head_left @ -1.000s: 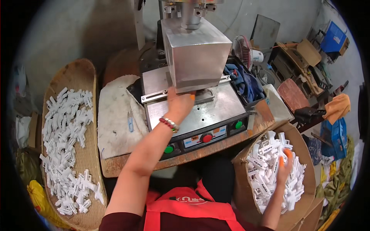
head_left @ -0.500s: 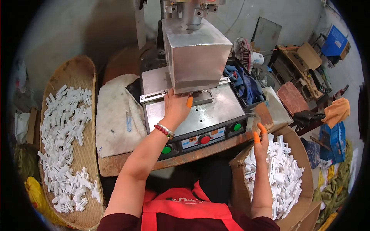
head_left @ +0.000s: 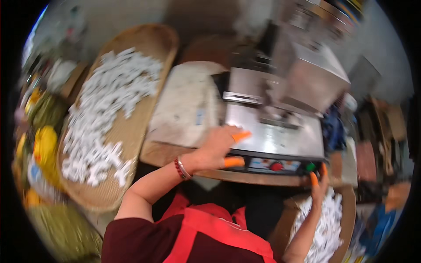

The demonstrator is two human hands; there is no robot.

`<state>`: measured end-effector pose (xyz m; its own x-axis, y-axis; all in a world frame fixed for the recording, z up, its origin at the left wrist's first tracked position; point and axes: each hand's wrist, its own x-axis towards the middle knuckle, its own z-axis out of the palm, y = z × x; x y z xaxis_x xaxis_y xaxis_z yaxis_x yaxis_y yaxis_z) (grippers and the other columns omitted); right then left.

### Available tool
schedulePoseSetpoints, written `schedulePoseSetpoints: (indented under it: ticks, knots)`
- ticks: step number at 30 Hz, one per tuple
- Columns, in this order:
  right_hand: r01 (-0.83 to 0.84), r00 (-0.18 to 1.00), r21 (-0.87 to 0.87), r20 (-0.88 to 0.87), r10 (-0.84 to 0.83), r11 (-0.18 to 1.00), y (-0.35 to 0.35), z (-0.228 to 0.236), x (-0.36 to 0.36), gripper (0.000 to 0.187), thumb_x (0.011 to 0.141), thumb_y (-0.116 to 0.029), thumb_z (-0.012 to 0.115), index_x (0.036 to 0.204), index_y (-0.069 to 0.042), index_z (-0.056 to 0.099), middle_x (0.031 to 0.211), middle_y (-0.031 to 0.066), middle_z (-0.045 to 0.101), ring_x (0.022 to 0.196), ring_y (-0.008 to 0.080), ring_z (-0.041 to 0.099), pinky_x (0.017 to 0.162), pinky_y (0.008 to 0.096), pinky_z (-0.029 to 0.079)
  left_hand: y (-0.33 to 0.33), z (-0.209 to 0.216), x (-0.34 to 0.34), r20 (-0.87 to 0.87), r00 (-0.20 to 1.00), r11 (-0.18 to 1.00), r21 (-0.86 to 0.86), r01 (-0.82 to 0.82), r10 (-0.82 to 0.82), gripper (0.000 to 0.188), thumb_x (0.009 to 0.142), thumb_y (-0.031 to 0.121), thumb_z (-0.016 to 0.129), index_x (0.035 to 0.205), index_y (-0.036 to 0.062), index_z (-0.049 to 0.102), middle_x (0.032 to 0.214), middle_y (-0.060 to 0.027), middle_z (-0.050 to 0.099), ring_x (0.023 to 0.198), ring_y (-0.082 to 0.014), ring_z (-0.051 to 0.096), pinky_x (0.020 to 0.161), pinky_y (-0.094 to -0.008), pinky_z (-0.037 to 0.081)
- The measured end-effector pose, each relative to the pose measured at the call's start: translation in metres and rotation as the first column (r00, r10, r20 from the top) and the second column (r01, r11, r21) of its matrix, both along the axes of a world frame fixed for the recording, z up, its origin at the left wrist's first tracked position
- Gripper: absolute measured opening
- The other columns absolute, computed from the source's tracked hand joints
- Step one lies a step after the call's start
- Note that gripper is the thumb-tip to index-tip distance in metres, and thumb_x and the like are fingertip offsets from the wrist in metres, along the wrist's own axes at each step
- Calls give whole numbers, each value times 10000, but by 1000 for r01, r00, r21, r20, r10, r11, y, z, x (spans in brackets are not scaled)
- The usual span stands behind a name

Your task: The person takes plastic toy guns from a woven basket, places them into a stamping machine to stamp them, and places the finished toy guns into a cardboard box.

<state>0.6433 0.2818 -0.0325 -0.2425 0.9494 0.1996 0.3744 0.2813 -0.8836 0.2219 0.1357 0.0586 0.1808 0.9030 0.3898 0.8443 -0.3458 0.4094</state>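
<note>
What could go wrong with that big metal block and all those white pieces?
Pinching: the left hand is near the metal plate and might get squashed if it slid under the metal block while that came down.
Bumping: the right hand is close to a green button and might press it by accident.
Spilling: the right forearm crosses over the cardboard box and might knock out some white pieces.

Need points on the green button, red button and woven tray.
Green button (head_left: 310, 167): head view, middle of its face.
Red button (head_left: 276, 166): head view, middle of its cap.
Woven tray (head_left: 125, 138): head view, bare patch of its bottom.
</note>
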Motion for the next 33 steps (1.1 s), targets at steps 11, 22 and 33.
schedulePoseSetpoints:
  ticks: [11, 22, 33]
  knots:
    - [218, 952, -47, 230, -202, 975, 47, -36, 21, 700, 913, -339, 636, 1419, 47, 342, 1401, 147, 444, 1268, 227, 425, 1059, 311, 310, -31, -56, -16, 91, 995, 999, 21, -38, 36, 696, 778, 242, 720, 1400, 169, 417, 1481, -132, 300, 1372, -373, 232, 1067, -526, 290]
    - [230, 967, -121, 143, -212, 966, 40, -36, 34, 622, 928, -276, 604, 1417, 24, 366, 1370, 111, 462, 1191, 198, 458, 1003, 298, 352, -186, -69, -282, 57, 513, 505, -301, -809, 856, 208, 763, 186, 653, 901, 32, 625, 910, -176, 639, 860, -351, 615, 711, -427, 491]
    - [251, 961, 31, 112, -253, 968, 32, -32, 22, 571, 929, -204, 598, 1407, 22, 384, 1387, 127, 460, 1207, 221, 471, 1032, 336, 345, -337, -178, -345, -434, 300, 85, -448, -890, 849, 780, 780, 184, 656, 1470, 167, 293, 1315, -193, 509, 1115, -367, 551, 896, -516, 449]
